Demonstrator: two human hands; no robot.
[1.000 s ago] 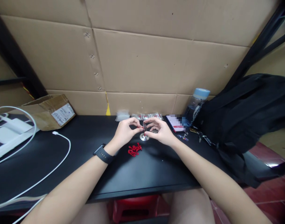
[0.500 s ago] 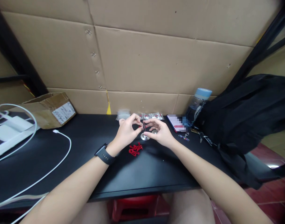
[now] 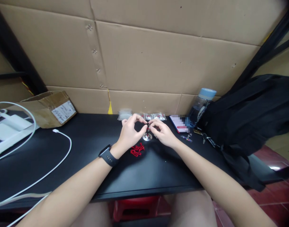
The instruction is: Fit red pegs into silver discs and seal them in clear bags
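Note:
Over the black table, my left hand (image 3: pixel 132 129) and my right hand (image 3: pixel 162 132) meet at their fingertips. Between them is a small metal disc (image 3: pixel 148 127), seen nearly edge-on, with a bit of red at it. Both hands pinch it from either side. Just below the fingertips a round silver piece (image 3: pixel 147 137) lies on the table. Nearer the front, beside my left wrist, is a small pile of red cords (image 3: pixel 137 149). Something behind the fingers of my right hand is mostly hidden.
Small clear packets (image 3: pixel 158 116) and a plastic bag (image 3: pixel 124 114) lie along the cardboard wall. A phone (image 3: pixel 179 123), bottle (image 3: pixel 201 102), keys (image 3: pixel 204 138) and black backpack (image 3: pixel 253 116) are right. Cardboard box (image 3: pixel 52 108) and white cable (image 3: pixel 70 142) are left.
The fingers of my right hand have closed in on the disc, and the disc has turned more edge-on. My left fingertips have shifted slightly right. The view has moved a little.

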